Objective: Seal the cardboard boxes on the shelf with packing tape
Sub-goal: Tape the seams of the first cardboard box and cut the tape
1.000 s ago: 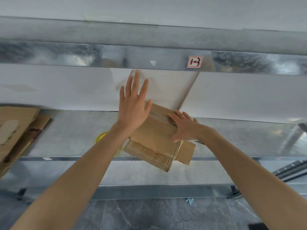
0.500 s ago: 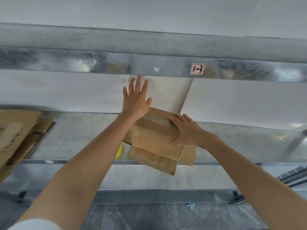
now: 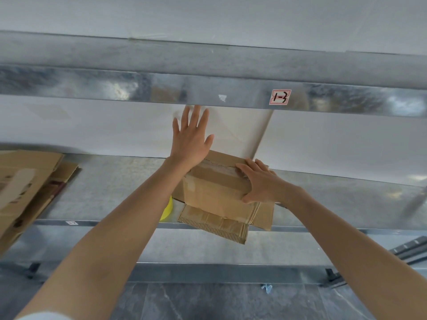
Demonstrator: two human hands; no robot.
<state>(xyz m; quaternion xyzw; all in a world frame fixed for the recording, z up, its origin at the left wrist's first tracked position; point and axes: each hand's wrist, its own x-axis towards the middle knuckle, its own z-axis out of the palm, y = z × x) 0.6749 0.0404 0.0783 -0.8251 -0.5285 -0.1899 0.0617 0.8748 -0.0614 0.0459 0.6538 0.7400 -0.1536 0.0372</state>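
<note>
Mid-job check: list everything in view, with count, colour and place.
small brown cardboard box: one, brown, mid-shelf, clear tape on top
corrugated cardboard flaps: count unclear, brown, below the box, overhanging shelf edge
flattened cardboard sheets: several, brown, shelf's left end
yellow round object: one, yellow, mostly hidden behind left forearm
galvanised metal shelf: grey, two levels seen
red-and-white label: one, upper beam
left hand: fingers straight, spread, over box's far left corner
right hand: grips box's right end

A red-bordered label sits above the white wall; a blue scrap lies on the grey floor.
</note>
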